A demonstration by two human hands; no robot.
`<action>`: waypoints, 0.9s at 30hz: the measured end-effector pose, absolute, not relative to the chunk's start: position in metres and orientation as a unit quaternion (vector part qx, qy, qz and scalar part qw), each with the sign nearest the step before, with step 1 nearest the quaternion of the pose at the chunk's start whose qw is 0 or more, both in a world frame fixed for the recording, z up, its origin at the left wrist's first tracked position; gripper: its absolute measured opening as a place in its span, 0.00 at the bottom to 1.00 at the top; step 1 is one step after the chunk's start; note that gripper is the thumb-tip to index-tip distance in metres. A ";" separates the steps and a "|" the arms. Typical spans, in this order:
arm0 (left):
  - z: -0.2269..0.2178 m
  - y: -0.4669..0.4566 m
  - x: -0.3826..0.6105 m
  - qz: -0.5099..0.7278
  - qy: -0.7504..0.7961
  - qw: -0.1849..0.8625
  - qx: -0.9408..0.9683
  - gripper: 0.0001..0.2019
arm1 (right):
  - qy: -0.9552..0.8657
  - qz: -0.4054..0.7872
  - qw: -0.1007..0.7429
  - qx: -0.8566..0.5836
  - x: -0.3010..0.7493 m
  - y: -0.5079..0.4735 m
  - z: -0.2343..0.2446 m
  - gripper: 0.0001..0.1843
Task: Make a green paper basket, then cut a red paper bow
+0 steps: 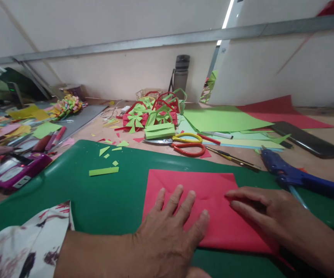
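A folded sheet of red paper [201, 185] lies on a green cutting mat [97, 197] in front of me. My left hand [167, 227] lies flat on the paper's near left part, fingers spread. My right hand [268, 216] rests on the paper's right side, its fingers stretched out flat and pointing left along a crease. Neither hand holds anything.
Scissors with red and yellow handles [184, 144], a utility knife [233, 158], a blue glue gun [294, 175] and a dark phone [308, 139] lie beyond the mat. Green and red paper sheets [221, 117], paper ornaments [152, 110], a grey bottle [181, 73] and purple tools [22, 172] surround them.
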State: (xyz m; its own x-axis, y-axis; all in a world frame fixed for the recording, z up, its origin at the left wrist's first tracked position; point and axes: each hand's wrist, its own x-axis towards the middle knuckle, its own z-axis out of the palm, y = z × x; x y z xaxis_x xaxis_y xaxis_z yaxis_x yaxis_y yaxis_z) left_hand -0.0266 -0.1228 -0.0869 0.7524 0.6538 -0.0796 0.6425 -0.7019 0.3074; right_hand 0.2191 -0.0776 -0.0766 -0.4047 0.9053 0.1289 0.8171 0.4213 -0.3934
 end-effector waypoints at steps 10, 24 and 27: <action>-0.087 -0.126 -0.024 0.009 0.348 0.139 0.927 0.37 | -0.808 0.218 0.100 -0.538 0.216 -0.080 -0.068 0.16; -0.101 -0.133 -0.025 0.019 0.349 0.122 0.929 0.32 | -0.825 0.136 0.065 -0.544 0.215 -0.079 -0.077 0.14; -0.101 -0.133 -0.024 0.014 0.346 0.136 0.928 0.34 | -0.820 0.137 0.070 -0.551 0.215 -0.079 -0.078 0.14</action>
State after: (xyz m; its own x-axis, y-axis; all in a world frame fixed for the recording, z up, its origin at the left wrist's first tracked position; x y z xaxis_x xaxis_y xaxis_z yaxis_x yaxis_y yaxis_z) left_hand -0.0241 -0.1331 -0.1013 0.7607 0.6456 -0.0680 0.6381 -0.7243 0.2613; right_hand 0.2146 -0.0794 -0.0784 -0.3835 0.9228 -0.0363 0.8845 0.3557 -0.3020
